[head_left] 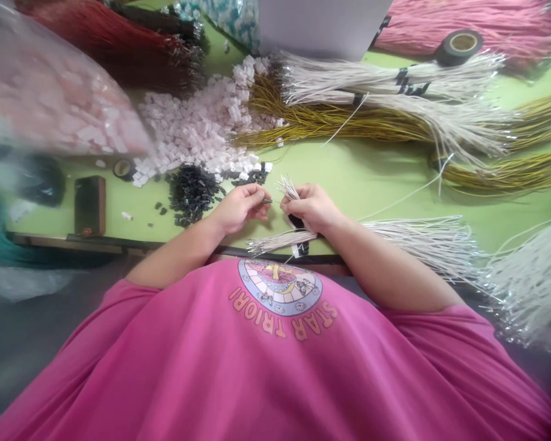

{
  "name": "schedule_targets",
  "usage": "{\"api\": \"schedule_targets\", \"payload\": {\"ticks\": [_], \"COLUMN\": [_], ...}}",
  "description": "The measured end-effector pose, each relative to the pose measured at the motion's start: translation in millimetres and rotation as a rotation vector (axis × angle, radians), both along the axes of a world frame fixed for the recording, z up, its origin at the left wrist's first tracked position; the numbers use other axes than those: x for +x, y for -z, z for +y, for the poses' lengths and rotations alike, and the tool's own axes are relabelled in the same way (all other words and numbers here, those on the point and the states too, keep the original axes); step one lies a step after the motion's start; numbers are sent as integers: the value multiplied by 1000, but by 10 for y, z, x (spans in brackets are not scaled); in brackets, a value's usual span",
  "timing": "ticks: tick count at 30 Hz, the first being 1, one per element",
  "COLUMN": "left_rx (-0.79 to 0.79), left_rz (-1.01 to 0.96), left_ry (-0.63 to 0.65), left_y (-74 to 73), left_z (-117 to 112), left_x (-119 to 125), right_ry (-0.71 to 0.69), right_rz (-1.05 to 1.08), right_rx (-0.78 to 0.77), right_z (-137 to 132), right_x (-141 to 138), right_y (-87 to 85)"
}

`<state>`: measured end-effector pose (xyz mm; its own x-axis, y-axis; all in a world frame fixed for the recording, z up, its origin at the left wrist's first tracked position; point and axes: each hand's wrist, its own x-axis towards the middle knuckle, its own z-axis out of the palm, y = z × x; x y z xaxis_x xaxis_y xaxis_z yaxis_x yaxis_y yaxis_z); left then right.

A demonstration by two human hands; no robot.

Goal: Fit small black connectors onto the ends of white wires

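My left hand [239, 208] is closed, pinching a small black connector piece [267, 201] between thumb and fingertips. Facing it, my right hand [318, 207] is shut on a bunch of white wires [288, 187], whose ends stick up past the fingers. One thin wire tip points from that hand toward the black piece; whether the two touch I cannot tell. Below my right hand, more white wires [275, 241] lie bound with black tape [302, 246]. Just left of my left hand is a heap of small black connectors [190, 193].
White connector housings [197, 125] form a big pile behind, beside a plastic bag [73, 92] of pale pieces. Yellow wires [376, 125] and white wire bundles [340, 78] stretch across the back right, with a tape roll [459, 46]. A dark rectangular case [90, 205] lies at left.
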<state>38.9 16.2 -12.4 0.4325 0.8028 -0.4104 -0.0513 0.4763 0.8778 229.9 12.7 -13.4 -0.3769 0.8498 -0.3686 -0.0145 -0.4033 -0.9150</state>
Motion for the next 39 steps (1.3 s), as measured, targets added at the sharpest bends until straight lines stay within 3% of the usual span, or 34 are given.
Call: {"api": "schedule_targets", "payload": {"ticks": [4,12,20,27,30,34,39], "left_rx": [-7,39,201,202,189,269,575], "left_rz": [5,62,306,286,273,378,765], "left_ry": [-17,-32,4,-9,4,105,376], "left_y": [-22,13,-11,37,55,39,-125], "left_z": [-2,-25,-58,-59,-63,-60,42], "left_x": [-11,4,48,52,60,6,-145], "right_ry": [1,-29,-85,-176,-196,-179,-94], "right_rz": [19,-210,-349,-448,-474,-487,-335], "right_rx": [17,148,267,240,333,359,214], "right_z": [-18,-38,-34,-15,-7,-15,-18], "right_x": [3,-9,-44,-17,-17,-28,-11], "right_y": [19,-58,-62,-91,-58,-14,14]}}
